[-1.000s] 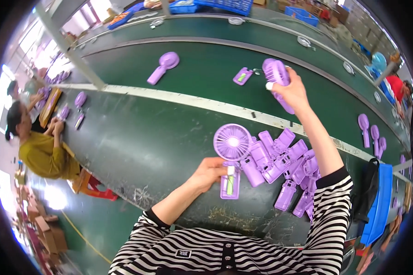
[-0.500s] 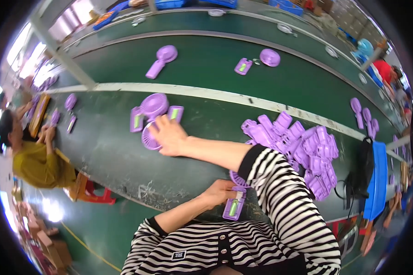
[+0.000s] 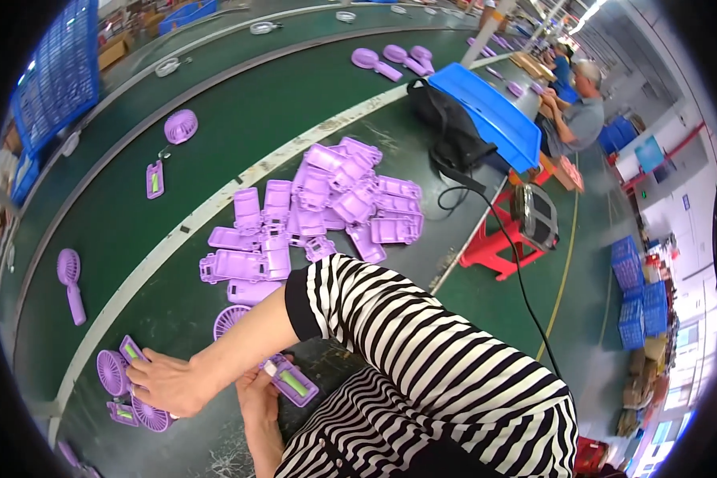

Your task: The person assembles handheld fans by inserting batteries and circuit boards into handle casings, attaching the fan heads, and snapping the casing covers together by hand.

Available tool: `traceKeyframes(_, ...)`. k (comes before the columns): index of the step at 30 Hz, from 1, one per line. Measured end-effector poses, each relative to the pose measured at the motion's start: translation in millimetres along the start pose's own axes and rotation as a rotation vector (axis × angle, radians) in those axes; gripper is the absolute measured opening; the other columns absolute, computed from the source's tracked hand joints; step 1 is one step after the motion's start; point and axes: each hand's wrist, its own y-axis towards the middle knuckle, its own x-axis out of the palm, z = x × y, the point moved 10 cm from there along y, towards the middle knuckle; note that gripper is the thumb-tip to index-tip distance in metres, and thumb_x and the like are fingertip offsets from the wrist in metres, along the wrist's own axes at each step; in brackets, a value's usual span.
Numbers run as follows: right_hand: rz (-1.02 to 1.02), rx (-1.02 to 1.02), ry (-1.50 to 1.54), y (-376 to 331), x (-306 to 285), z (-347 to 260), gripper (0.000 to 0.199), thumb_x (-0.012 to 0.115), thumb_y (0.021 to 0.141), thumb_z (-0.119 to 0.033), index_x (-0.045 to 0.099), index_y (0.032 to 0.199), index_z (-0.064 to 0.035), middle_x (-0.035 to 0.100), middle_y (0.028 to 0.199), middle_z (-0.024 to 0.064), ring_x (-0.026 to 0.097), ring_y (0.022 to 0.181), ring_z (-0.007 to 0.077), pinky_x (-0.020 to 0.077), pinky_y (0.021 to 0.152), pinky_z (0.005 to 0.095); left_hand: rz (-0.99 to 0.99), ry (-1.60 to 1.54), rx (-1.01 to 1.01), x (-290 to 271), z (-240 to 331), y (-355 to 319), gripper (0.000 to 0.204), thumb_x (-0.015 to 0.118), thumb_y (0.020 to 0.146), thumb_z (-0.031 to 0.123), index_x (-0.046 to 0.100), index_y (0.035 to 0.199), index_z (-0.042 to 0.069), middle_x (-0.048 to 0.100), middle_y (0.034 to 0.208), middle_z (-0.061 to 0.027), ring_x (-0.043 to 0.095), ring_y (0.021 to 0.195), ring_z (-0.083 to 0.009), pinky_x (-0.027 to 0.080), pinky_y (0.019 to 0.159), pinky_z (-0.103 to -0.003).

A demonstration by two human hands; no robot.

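Note:
My left hand point(image 3: 259, 398) grips an open purple fan handle point(image 3: 296, 384) with a green battery inside, close to my body. Beyond my right forearm shows a purple round fan head point(image 3: 229, 320); whether it joins that handle is hidden. My right hand point(image 3: 167, 384) stretches left, palm down, fingers apart, over a cluster of fan parts. Under and beside it lie a slatted fan head point(image 3: 150, 416), a second fan head point(image 3: 112, 373), an open handle with a green battery point(image 3: 132, 350) and another such handle point(image 3: 123, 413).
A heap of purple handle shells point(image 3: 327, 199) lies ahead on the dark table. Behind it are a black bag point(image 3: 446, 127) and a blue tray point(image 3: 494, 115). A green conveyor point(image 3: 239, 119) carries several fans. Red stools point(image 3: 498, 247) and a seated person point(image 3: 577, 115) are at right.
The whole view has swung right, so the shell heap now sits mid-picture and the fan cluster lower left. My right hand is still at the cluster; my left still holds the handle.

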Motion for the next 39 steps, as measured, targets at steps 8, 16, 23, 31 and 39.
traceKeyframes(8,0.051,-0.002,0.236,-81,-73,-72,0.055,0.070,0.058,-0.028,0.052,0.102,-0.0011,0.049,0.103,0.0149,0.047,0.094,0.0290,0.0410,0.074,0.0380,0.318,-0.256,0.267,-138,-24,-24,0.018,0.050,0.083,0.004,0.056,0.100,0.004,0.058,0.101,-0.0110,0.057,0.092,-0.0264,0.049,0.077,-0.044)
traceKeyframes(16,0.218,0.495,0.290,-249,-115,-14,0.030,0.059,0.070,0.002,0.058,0.100,0.0030,0.059,0.102,0.0167,0.059,0.090,0.0274,0.0462,0.078,0.0317,0.301,0.079,0.161,-5,-11,-71,0.025,0.054,0.084,0.012,0.056,0.104,-0.004,0.063,0.097,-0.0133,0.062,0.085,-0.0189,0.050,0.076,-0.031)
traceKeyframes(23,0.266,0.451,0.386,-283,-95,-30,0.023,0.056,0.067,0.002,0.058,0.090,0.0043,0.060,0.093,0.0183,0.058,0.079,0.0318,0.0472,0.069,0.0352,0.309,0.093,0.210,13,-37,-98,0.024,0.052,0.085,0.010,0.056,0.103,-0.006,0.062,0.098,-0.0182,0.063,0.085,-0.0228,0.052,0.076,-0.035)
traceKeyframes(31,0.285,0.571,0.704,-292,-87,-29,0.029,0.052,0.073,0.002,0.055,0.102,0.0047,0.060,0.099,0.0172,0.060,0.088,0.0271,0.0464,0.077,0.0323,0.308,0.168,0.232,22,-45,-108,0.025,0.054,0.083,0.009,0.056,0.103,-0.006,0.063,0.098,-0.0164,0.063,0.085,-0.0207,0.052,0.075,-0.033)
traceKeyframes(39,0.343,0.602,0.974,-304,-75,-41,0.032,0.047,0.078,0.005,0.051,0.110,0.0026,0.061,0.098,0.0134,0.060,0.091,0.0210,0.0455,0.081,0.0291,0.348,0.202,0.272,28,-45,-118,0.027,0.058,0.081,0.011,0.057,0.103,-0.004,0.063,0.090,-0.0090,0.062,0.078,-0.0149,0.051,0.070,-0.028)
